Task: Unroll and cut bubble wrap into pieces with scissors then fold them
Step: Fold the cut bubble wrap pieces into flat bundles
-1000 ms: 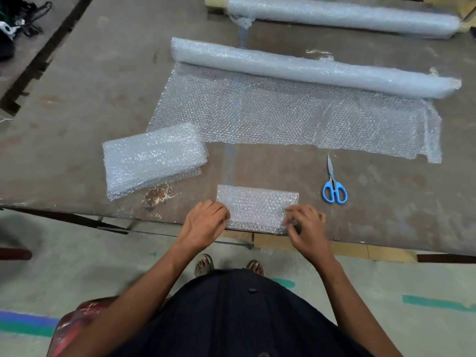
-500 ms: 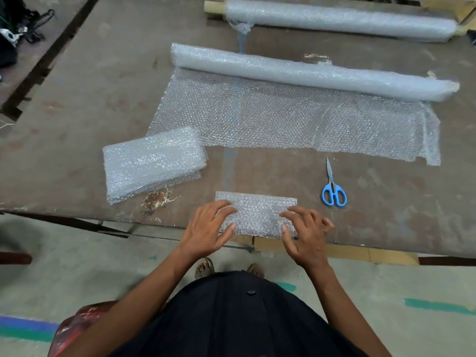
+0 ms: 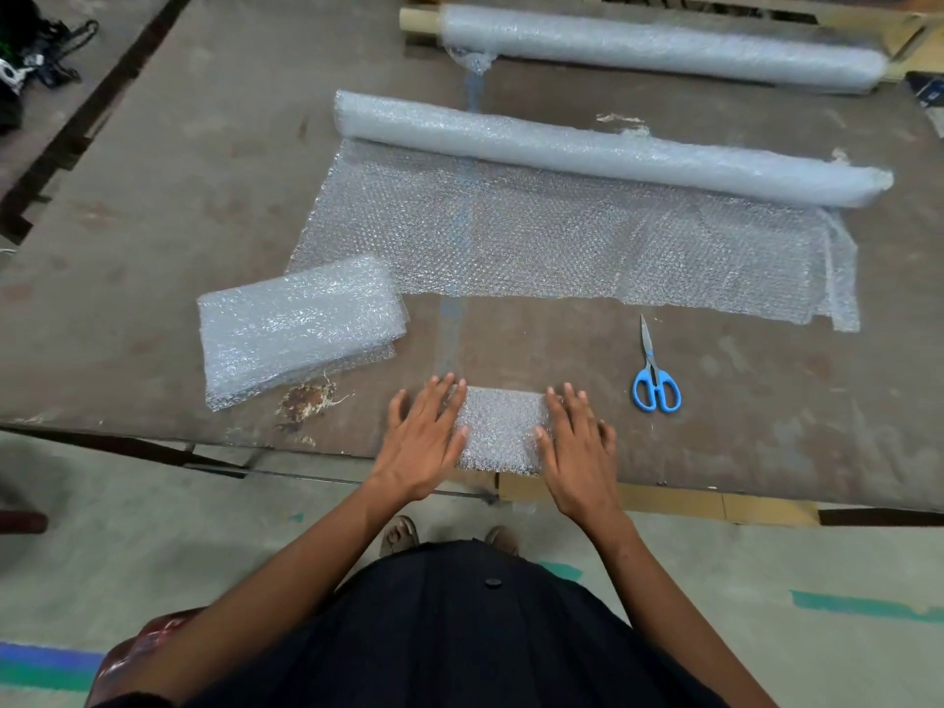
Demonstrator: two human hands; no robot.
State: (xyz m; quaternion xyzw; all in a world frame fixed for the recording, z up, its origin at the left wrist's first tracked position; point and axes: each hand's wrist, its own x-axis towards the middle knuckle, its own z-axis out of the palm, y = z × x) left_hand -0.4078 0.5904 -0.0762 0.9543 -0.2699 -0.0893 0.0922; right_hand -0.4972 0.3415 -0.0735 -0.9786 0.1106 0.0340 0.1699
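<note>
A small folded piece of bubble wrap (image 3: 503, 426) lies at the near edge of the table. My left hand (image 3: 424, 434) presses flat on its left end with straight fingers. My right hand (image 3: 580, 442) lies flat on its right end. Blue-handled scissors (image 3: 654, 375) rest closed on the table to the right of my right hand. A bubble wrap roll (image 3: 603, 148) lies farther back, with its unrolled sheet (image 3: 562, 242) spread toward me. A stack of folded pieces (image 3: 299, 321) sits to the left.
A second, full roll (image 3: 659, 48) lies along the far edge on a cardboard core. The brown table (image 3: 168, 196) ends just below my hands, with concrete floor beneath. Dark gear (image 3: 25, 58) sits at the far left, and a rusty patch (image 3: 306, 401) marks the tabletop by the stack.
Both hands went from pinching the piece's near corners to lying flat on it with fingers stretched forward. The folded piece has stayed in place.
</note>
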